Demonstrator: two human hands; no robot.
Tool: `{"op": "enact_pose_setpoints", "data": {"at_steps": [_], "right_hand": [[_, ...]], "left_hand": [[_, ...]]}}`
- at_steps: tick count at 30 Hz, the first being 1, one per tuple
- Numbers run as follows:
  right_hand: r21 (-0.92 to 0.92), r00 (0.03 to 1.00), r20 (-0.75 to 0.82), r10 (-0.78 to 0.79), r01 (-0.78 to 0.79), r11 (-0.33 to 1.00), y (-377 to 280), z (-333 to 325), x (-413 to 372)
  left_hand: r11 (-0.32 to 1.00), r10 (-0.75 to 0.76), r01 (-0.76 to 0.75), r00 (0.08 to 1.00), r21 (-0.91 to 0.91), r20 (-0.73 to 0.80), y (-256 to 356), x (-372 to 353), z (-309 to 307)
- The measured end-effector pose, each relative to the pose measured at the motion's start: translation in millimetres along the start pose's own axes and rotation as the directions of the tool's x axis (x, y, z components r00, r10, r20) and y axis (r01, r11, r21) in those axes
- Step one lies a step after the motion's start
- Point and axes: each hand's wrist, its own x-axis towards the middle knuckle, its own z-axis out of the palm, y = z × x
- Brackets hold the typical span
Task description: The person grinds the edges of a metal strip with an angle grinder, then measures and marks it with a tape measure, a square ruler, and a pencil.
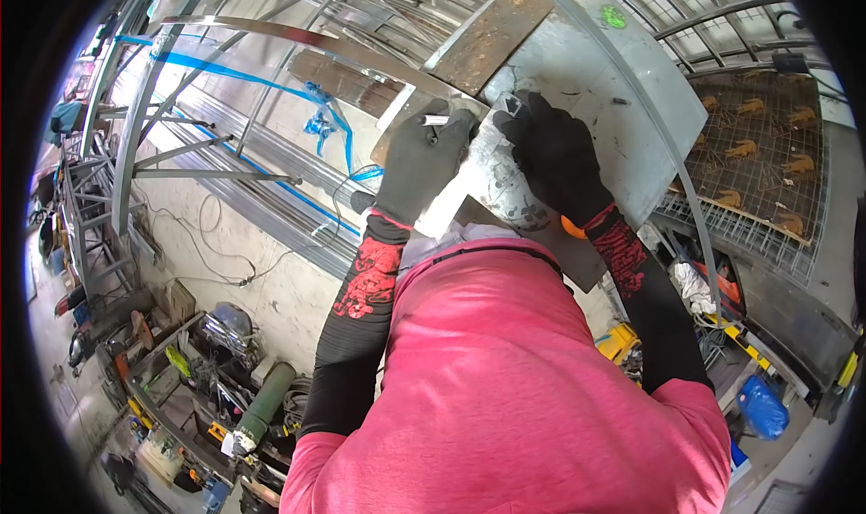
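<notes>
My left hand point(422, 166), in a dark grey glove, is closed with its fingers curled around a short white stick point(434, 120). Facing it, my right hand point(555, 148) wears a black glove and pinches a small grey metal piece point(512, 105) with a dark triangular mark. Both hands are close over a scuffed metal plate point(622, 108). Beyond the fingertips lies a rusty brown plate point(496, 36). A long, thin metal strip point(334, 45) reaches from the upper left toward my left hand.
Another long strip point(663, 144) curves past my right arm. Metal tubes point(271, 189) and blue strapping point(244, 76) lie at left beside a steel frame point(131, 135). A green gas cylinder point(268, 401) lies among tools lower left. A mesh-covered panel point(758, 144) stands at right.
</notes>
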Motion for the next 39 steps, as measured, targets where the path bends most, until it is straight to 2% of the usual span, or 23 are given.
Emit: {"op": "enact_pose_setpoints", "data": {"at_steps": [1,5,7,8,9,15,17,19,20,22,23,25,26,27,29,30,31,33,34,35,37,38,39], "right_hand": [[-0.057,1.0,0.013,0.009,-0.008,0.998,0,1,0],[0.012,0.998,0.055,0.011,-0.011,1.0,-1,-3,3],[-0.055,0.999,0.049,0.025,-0.022,0.998,-3,-3,3],[-0.054,0.999,0.05,0.022,-0.02,0.998,-3,-4,2],[-0.018,0.999,0.046,0.024,-0.023,1.0,-3,-5,1],[0.063,1.0,-0.009,0.011,-0.01,0.998,1,2,0],[0.09,1.0,0.011,0.023,-0.024,0.996,3,2,-4],[0.147,1.0,0.012,0.009,-0.011,0.989,8,3,-6],[0.146,1.0,0.012,0.005,-0.006,0.989,6,-6,-3],[0.148,0.973,-0.22,0.074,-0.042,0.988,-3,-31,2],[0.15,0.974,-0.215,0.069,-0.037,0.988,-1,-31,-5],[0.373,0.902,-0.19,0.388,-0.3,0.878,19,-27,-30],[0.524,0.849,-0.05,0.526,-0.426,0.737,29,-18,-46],[0.522,0.848,-0.05,0.528,-0.428,0.737,38,-16,-54],[0.787,0.788,0.504,0.354,-0.588,0.188,50,-13,-61],[0.728,0.87,0.419,0.262,-0.494,0.476,48,-8,-59],[0.727,0.871,0.417,0.26,-0.491,0.479,49,-5,-58],[0.654,0.661,0.726,0.19,-0.749,0.11,38,-11,-43],[0.599,0.602,0.781,0.166,-0.797,0.075,34,-22,-31],[0.599,0.603,0.781,0.165,-0.797,0.078,26,-17,-31],[0.648,0.79,0.456,0.409,-0.61,0.456,11,-2,-39],[0.644,0.791,0.463,0.4,-0.61,0.461,3,4,-40],[0.53,0.868,0.217,0.446,-0.489,0.693,-5,9,-41]], "left_hand": [[0.99,-0.008,0.0,0.998,0.144,0.056,1,-2,-8],[0.976,-0.027,0.015,0.998,0.219,0.054,-9,-28,-30],[0.963,0.101,-0.099,0.995,0.249,0.007,-7,-47,-37],[0.991,0.11,-0.109,0.994,0.073,-0.008,-5,-51,-34],[0.991,0.11,-0.109,0.994,0.073,-0.014,-14,-55,-33],[0.957,-0.071,0.045,0.994,0.286,0.079,-23,-70,-14],[0.973,-0.038,0.013,0.994,0.23,0.104,-46,-60,-7],[0.973,-0.183,0.171,0.981,0.152,0.063,-70,-52,-5],[0.991,-0.122,0.121,0.992,0.049,0.023,-74,-54,-4],[0.986,-0.154,0.157,0.987,-0.058,0.049,-52,-58,-20],[0.968,-0.183,0.194,0.98,-0.16,0.081,-40,-62,-27],[0.944,-0.245,0.199,0.958,-0.262,-0.153,-37,-71,-33],[0.915,-0.259,0.191,0.954,-0.355,-0.153,-25,-71,-38],[0.877,-0.273,0.181,0.95,-0.444,-0.151,-9,-71,-43],[0.91,-0.246,0.174,0.957,-0.376,-0.153,-5,-69,-53],[0.923,-0.273,0.213,0.949,-0.319,-0.156,-5,-67,-55],[0.932,-0.299,0.251,0.94,-0.262,-0.163,-6,-66,-56],[0.936,-0.252,0.209,0.96,-0.284,-0.124,-16,-65,-51],[0.935,-0.267,0.231,0.958,-0.27,-0.102,-22,-67,-49],[0.933,-0.28,0.252,0.957,-0.256,-0.081,-25,-67,-46],[0.913,-0.246,0.217,0.968,-0.345,-0.042,-40,-66,-42],[0.902,-0.247,0.222,0.969,-0.37,-0.02,-45,-66,-38],[0.89,-0.248,0.229,0.969,-0.395,0.003,-44,-67,-35]]}}
